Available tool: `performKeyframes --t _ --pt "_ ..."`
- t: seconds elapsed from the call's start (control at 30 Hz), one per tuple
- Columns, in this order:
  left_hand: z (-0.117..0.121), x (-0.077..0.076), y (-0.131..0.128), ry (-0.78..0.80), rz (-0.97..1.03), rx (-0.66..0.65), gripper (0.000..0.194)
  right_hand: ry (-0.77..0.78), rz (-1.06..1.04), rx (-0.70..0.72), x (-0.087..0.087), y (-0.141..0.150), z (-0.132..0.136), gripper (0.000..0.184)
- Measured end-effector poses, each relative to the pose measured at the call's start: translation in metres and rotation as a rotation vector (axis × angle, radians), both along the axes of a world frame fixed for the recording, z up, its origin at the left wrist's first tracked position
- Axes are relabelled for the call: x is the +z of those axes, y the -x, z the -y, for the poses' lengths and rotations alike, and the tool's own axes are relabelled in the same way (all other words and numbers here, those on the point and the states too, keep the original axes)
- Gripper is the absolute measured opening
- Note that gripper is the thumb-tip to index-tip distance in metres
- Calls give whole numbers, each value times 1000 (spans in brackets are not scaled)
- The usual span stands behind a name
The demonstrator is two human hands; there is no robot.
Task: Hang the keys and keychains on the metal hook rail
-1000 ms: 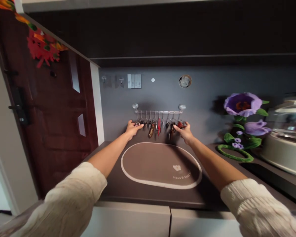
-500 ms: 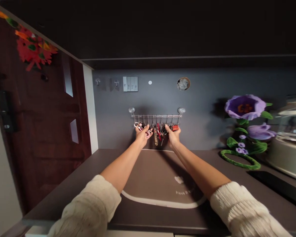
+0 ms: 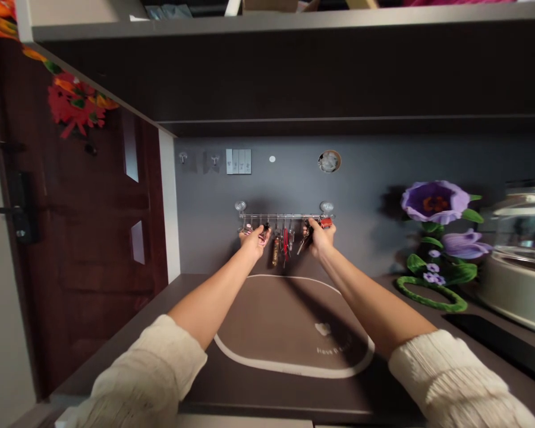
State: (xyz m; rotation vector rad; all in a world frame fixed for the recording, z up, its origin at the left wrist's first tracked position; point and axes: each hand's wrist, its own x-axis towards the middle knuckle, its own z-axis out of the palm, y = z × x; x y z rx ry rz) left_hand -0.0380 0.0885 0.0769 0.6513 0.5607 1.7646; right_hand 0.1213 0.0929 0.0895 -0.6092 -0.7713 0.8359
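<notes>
A clear hook rail [image 3: 285, 216] is fixed to the grey wall by round suction cups [image 3: 240, 205]. My left hand [image 3: 253, 242] is closed round a bunch of keys [image 3: 266, 229] at the rail's left end. At its right end my right hand [image 3: 321, 238] grips another bunch of keys [image 3: 307, 236], with a red fob [image 3: 325, 223] showing above the fingers. Between the hands hang a brown key tag [image 3: 275, 251] and a red key holder [image 3: 286, 242]. Whether the gripped bunches are still on their hooks is hidden by my fingers.
Below lies an oval brown mat [image 3: 289, 321] on the dark counter [image 3: 187, 303]. Purple knitted flowers [image 3: 436, 203] and a cream appliance with a clear dome [image 3: 512, 279] stand on the right. A shelf [image 3: 285, 77] overhangs the rail; a dark red door [image 3: 98, 249] is at left.
Both hands have moved inward along the rail and closed round the hanging keys at either end. Between the last two frames the right hand has risen slightly toward the rail. The view has shifted a little.
</notes>
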Motion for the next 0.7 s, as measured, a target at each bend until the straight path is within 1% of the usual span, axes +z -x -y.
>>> performKeyframes --t 0.1,0.17,0.27,0.33,0.4,0.43,0.5,0.53,0.6,0.67,0.7 --pt "0 16 -9 67 71 71 36 -44 27 50 13 1 4 40" --pt "2 31 -14 55 72 103 37 -53 82 95 18 -1 8 38" --pt "9 49 -16 -45 1 50 37 -41 185 175 17 -6 17 34" --pt "18 51 -13 -109 -102 40 41 -7 288 245 11 -12 26 31" --pt "30 42 -7 -149 -250 25 48 62 439 335 2 -20 36 29" --pt "36 34 -2 -142 -338 0 50 110 527 383 -4 -24 42 28" --pt "50 12 9 -93 -522 -62 49 204 710 464 -17 -33 51 27" --pt "56 0 15 -67 -616 -84 47 245 793 481 -23 -38 55 27" --pt "68 -22 28 -49 -796 -112 43 298 939 472 -34 -46 61 30" --pt "77 -40 40 -58 -964 -166 39 327 1096 459 -42 -54 65 34" --pt "80 -47 45 -61 -1049 -163 37 335 1179 465 -44 -58 67 36"
